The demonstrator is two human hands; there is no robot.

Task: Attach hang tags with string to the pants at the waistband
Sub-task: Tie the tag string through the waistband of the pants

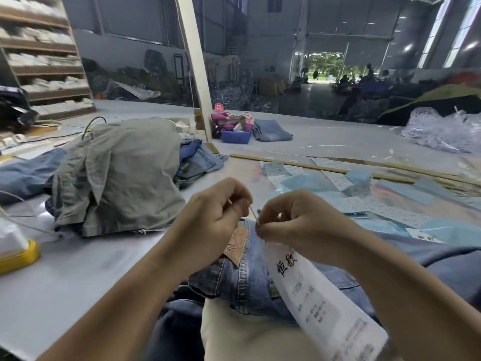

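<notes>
Blue jeans [247, 282] lie in front of me, waistband up, with a brown leather patch [238, 243] showing. My left hand [213, 217] and my right hand [294, 220] meet just above the waistband. Each pinches an end of a thin white string [253, 213] stretched between the fingertips. A long white hang tag [322, 306] with black print hangs down from under my right hand across the denim. Where the string passes through the waistband is hidden by my fingers.
A heap of grey-green and blue garments [117, 175] lies on the table at left. Several blue and white tags [351, 194] are scattered at right. A yellow-based object [18, 256] sits at the left edge, a blue bin [235, 136] farther back.
</notes>
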